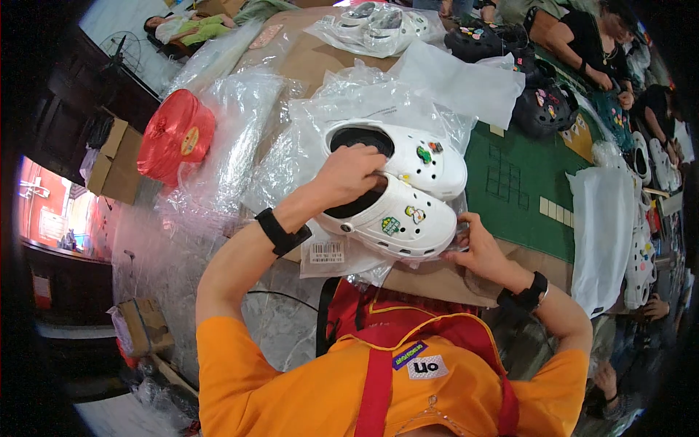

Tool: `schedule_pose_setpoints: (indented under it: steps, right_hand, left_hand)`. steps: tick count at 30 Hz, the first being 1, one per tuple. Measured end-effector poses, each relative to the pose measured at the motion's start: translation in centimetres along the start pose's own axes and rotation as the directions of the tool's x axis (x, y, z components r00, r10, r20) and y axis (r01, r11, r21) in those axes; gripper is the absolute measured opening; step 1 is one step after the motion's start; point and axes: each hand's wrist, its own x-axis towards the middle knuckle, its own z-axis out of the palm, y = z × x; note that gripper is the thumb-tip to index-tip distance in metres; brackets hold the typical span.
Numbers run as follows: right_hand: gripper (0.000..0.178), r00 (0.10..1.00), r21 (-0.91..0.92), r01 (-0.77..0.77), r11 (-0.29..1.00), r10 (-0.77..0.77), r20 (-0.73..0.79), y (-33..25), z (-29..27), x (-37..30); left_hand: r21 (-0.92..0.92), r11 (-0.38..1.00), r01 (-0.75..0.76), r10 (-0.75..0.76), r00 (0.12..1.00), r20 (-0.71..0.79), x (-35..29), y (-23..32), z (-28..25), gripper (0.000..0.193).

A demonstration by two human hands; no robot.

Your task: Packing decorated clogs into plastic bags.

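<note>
A pair of white foam clogs lies side by side on a clear plastic bag [320, 116], toes to the right. The far clog [445, 173] and the near clog [382, 207] carry small colourful charms and have black insides. My left hand [353, 171] reaches over the openings, fingers curled round the sides where the clogs meet. By the near clog's toe, my right hand [477, 251] pinches the edge of the plastic between thumb and fingers. A label with a barcode [328, 252] shows at the bag's near corner.
Bagged white clogs [386, 29] lie at the far edge, beside black clogs [542, 109]. A green mat [517, 197] and a white plastic sleeve [597, 233] are on the right. A red roll of plastic twine [175, 138] stands left. Other people work at the far right.
</note>
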Motion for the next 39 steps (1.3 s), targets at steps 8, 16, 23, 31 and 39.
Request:
schedule_pose_setpoints:
  steps: [8, 16, 23, 31, 39]
  right_hand:
    - [0.04, 0.945, -0.227, 0.317, 0.921, -0.285, 0.16, 0.7, -0.2, 0.6]
    - [0.032, 0.885, -0.577, 0.465, 0.672, -0.359, 0.296, -0.1, -0.6, 0.9]
    - [0.034, 0.855, -0.547, 0.518, 0.657, -0.385, 0.348, -0.9, -0.6, 1.8]
    - [0.032, 0.749, -0.601, 0.658, 0.454, -0.476, 0.46, 0.5, -0.4, 1.9]
    - [0.032, 0.716, -0.549, 0.698, 0.46, -0.457, 0.528, -1.1, -0.4, 2.3]
  left_hand:
    - [-0.297, 0.942, 0.157, -0.266, 0.888, -0.376, -5.7, -3.4, -4.9, 0.017]
    - [0.051, 0.745, 0.666, -0.524, 0.63, -0.573, -13.8, -9.1, -7.1, 0.024]
    - [0.158, 0.631, 0.759, -0.598, 0.606, -0.524, -16.4, -10.7, -4.0, 0.028]
    - [0.345, 0.661, 0.666, -0.58, 0.746, -0.328, -16.9, -9.6, -5.5, 0.032]
    - [0.317, 0.669, 0.673, -0.56, 0.736, -0.38, -17.1, -9.9, -4.5, 0.028]
